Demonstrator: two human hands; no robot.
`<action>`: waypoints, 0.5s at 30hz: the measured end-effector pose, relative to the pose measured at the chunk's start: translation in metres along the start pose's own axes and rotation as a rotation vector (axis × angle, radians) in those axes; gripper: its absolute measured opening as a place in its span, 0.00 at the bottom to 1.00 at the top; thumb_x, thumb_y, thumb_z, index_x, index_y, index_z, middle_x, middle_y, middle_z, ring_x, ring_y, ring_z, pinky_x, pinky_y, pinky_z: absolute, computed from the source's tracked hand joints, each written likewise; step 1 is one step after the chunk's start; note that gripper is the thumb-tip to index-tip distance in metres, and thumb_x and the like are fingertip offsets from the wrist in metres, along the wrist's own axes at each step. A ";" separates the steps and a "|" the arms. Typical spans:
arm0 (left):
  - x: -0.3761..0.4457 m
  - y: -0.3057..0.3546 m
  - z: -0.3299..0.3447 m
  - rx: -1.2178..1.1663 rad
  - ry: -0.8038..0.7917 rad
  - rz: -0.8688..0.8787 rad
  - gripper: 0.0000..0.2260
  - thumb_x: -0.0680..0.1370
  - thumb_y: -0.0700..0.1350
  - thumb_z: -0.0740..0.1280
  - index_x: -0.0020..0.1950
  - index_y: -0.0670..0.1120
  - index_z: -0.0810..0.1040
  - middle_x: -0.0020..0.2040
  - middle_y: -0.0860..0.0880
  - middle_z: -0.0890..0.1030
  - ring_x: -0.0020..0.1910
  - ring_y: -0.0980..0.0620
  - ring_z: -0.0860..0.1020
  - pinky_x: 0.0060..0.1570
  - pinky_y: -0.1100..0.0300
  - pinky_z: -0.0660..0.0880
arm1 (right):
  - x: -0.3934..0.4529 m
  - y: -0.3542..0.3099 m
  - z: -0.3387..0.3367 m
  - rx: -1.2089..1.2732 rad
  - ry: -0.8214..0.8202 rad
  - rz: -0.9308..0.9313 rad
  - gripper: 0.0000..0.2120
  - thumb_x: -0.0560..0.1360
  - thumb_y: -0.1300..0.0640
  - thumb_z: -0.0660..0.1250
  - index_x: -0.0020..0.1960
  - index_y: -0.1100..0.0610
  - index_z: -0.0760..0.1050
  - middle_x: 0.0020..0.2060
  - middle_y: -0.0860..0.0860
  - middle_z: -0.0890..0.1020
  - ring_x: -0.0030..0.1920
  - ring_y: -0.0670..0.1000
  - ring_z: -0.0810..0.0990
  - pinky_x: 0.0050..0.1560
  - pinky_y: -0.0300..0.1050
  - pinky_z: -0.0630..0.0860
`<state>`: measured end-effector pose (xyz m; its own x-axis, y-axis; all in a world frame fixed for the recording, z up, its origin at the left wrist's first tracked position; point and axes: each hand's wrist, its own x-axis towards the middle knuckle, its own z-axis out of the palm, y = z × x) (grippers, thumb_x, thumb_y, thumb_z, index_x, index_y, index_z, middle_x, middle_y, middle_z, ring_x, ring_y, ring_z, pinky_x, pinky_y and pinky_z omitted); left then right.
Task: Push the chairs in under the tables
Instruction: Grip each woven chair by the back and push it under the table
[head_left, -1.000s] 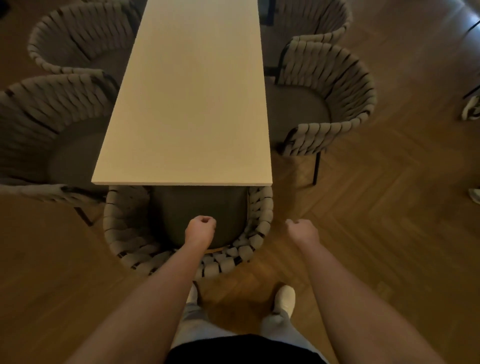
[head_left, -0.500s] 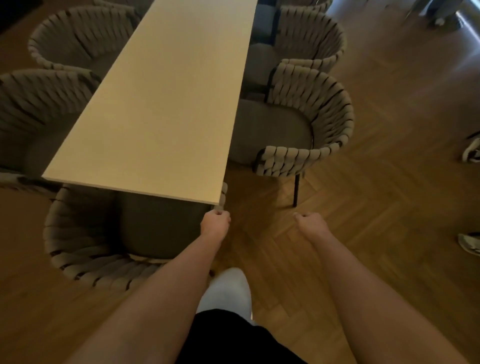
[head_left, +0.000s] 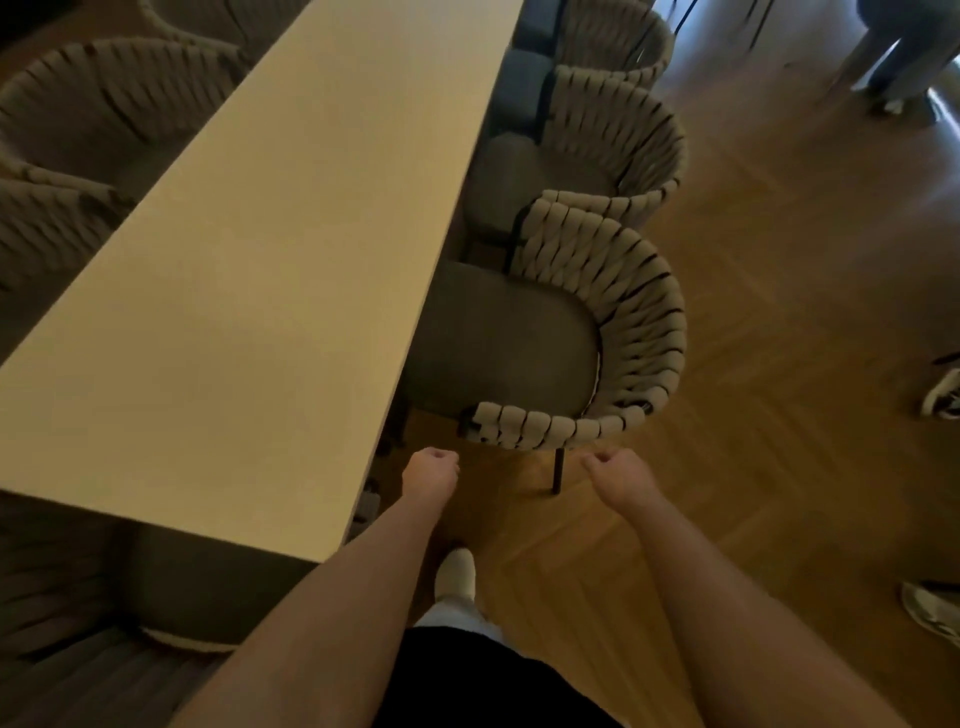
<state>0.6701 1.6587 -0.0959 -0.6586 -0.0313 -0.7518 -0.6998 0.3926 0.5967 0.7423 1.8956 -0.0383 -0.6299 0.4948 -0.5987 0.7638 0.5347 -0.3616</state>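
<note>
A long beige table (head_left: 249, 291) runs away from me on the left. The nearest woven-back chair (head_left: 628, 306) stands at the table's right side, its grey seat (head_left: 498, 338) partly under the tabletop. My left hand (head_left: 434, 467) hovers just short of that chair's near armrest, fingers curled, holding nothing. To the right of the chair's dark leg, my right hand (head_left: 618, 475) is curled the same way and touches nothing. The end chair (head_left: 171, 597) sits at the lower left with its seat under the table's end.
More woven chairs line the right side (head_left: 628, 135) and the left side (head_left: 114, 88) of the table. A person's legs (head_left: 904, 52) stand at the top right, and shoes (head_left: 943, 395) lie at the right edge. My foot (head_left: 456, 571) is on the herringbone floor.
I have stepped from the table's end round its right corner. My left hand left the end chair's armrest, and both hands now hover near the first right-side chair.
</note>
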 end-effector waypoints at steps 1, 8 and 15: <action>0.007 0.013 0.004 0.019 0.002 0.002 0.09 0.84 0.46 0.64 0.62 0.48 0.79 0.52 0.49 0.82 0.51 0.50 0.80 0.54 0.55 0.79 | 0.012 -0.004 -0.011 -0.023 0.005 -0.017 0.16 0.84 0.50 0.60 0.61 0.59 0.79 0.43 0.51 0.80 0.42 0.50 0.77 0.39 0.45 0.72; 0.036 0.068 0.039 0.139 0.011 -0.029 0.10 0.84 0.47 0.64 0.64 0.48 0.79 0.54 0.49 0.81 0.53 0.51 0.80 0.60 0.51 0.78 | 0.096 -0.018 -0.064 -0.131 -0.046 -0.082 0.18 0.83 0.47 0.61 0.65 0.56 0.79 0.53 0.53 0.83 0.51 0.53 0.80 0.50 0.47 0.76; 0.054 0.103 0.105 0.017 0.166 -0.114 0.09 0.84 0.47 0.65 0.61 0.47 0.80 0.56 0.46 0.81 0.56 0.48 0.80 0.59 0.52 0.78 | 0.200 -0.015 -0.107 -0.275 -0.146 -0.241 0.16 0.83 0.46 0.61 0.62 0.54 0.79 0.47 0.50 0.83 0.47 0.50 0.81 0.51 0.49 0.80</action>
<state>0.5915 1.7938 -0.1040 -0.6127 -0.2270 -0.7570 -0.7688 0.3931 0.5044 0.5898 2.0598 -0.0763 -0.7445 0.2405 -0.6228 0.5177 0.7970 -0.3111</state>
